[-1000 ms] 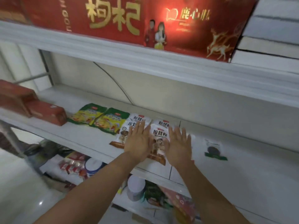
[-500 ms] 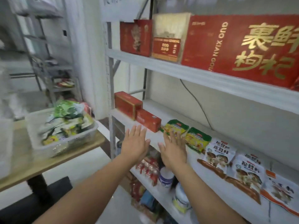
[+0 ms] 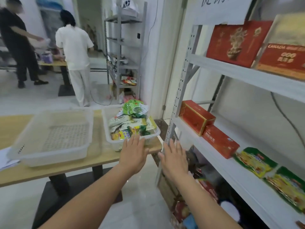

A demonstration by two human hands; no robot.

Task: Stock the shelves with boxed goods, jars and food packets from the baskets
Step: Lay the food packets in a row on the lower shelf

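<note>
A white basket [image 3: 149, 139] piled with green and yellow food packets [image 3: 130, 124] stands at the right end of a wooden table [image 3: 49, 172]. An empty white basket [image 3: 54, 138] sits to its left. My left hand [image 3: 133, 154] is stretched out with straight fingers, its fingertips just in front of the full basket's near rim. My right hand [image 3: 175, 158] is spread flat in the air beside the shelf's upright post [image 3: 179, 100]. Neither hand holds anything. On the middle shelf [image 3: 231, 167] lie two red boxes [image 3: 208, 128] and green-yellow packets [image 3: 270, 174].
Large red gift boxes [image 3: 237, 42] stand on the upper shelf. Jars and packets fill the dim lower shelf [image 3: 204, 192]. Two people [image 3: 74, 52] stand at another table in the back, near a grey rack [image 3: 123, 52].
My view has swung left from the shelf to the table and baskets. Both hands left the packets on the shelf and moved left, open, toward the full basket.
</note>
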